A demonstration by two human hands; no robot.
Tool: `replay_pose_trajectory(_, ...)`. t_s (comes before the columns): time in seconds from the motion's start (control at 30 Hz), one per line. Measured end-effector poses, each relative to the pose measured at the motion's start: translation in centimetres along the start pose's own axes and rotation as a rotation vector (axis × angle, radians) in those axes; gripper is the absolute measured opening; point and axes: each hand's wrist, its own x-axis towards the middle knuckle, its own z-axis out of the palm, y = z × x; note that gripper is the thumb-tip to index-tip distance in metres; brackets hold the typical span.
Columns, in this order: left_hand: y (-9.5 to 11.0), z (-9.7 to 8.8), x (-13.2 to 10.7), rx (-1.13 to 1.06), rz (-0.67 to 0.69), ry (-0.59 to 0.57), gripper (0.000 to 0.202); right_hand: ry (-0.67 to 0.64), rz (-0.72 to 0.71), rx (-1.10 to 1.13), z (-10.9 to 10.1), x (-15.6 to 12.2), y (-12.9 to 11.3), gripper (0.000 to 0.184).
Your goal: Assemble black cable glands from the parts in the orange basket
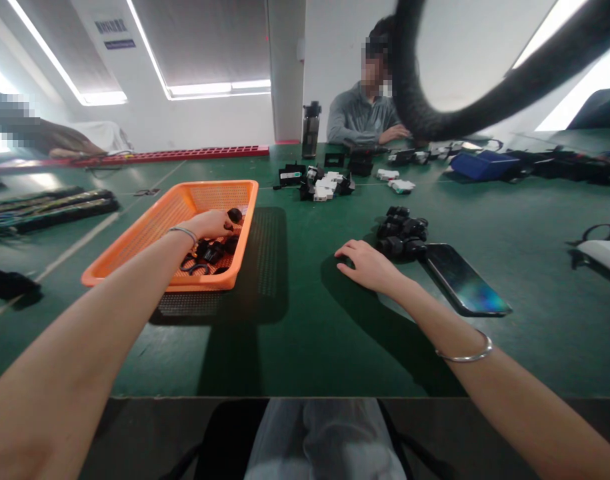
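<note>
Black parts (pixel 213 252) lie just beside the left hand (pixel 212 225).

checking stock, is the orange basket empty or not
Not empty: black parts lie inside the orange basket, where the left hand reaches in.

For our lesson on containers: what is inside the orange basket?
Inside the orange basket are small black parts, some ring-shaped, and the left hand. Whatever lies beneath that hand is covered.
</note>
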Motion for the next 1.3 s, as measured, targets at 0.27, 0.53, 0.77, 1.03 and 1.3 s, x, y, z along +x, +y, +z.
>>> replay_pose_trajectory(0.27, 4.4, -4.1, -2.0, -0.234, -0.117, 0.511, 0.035, 0.017, 0.037, 0.12, -0.5, 0.1, -0.4, 0.022)
replay_pose_trajectory(0.53, 15.3, -2.3, -6.4, -0.312, 0.322, 0.408, 0.023, -0.125, 0.197, 1.073, -1.3, 0.4, -2.1, 0.026)
replay_pose_trajectory(0.77, 18.6, 4.8, -6.1, -0.487, 0.395, 0.336, 0.021, -0.319, 0.341, 1.655, 0.0, 0.0, -3.5, 0.024)
replay_pose_trajectory(1.03, 17.0, 8.0, -5.8, -0.93, 0.399, 0.306, 0.055, -0.217, 0.4, 1.699, 0.3, 0.3, -3.0, 0.021)
replay_pose_trajectory(1.3, 16.1, 8.4, -5.6, -1.394, 0.156, 0.213, 0.033, -0.169, 0.35, 1.545, 0.3, 0.0, -3.0, 0.03)
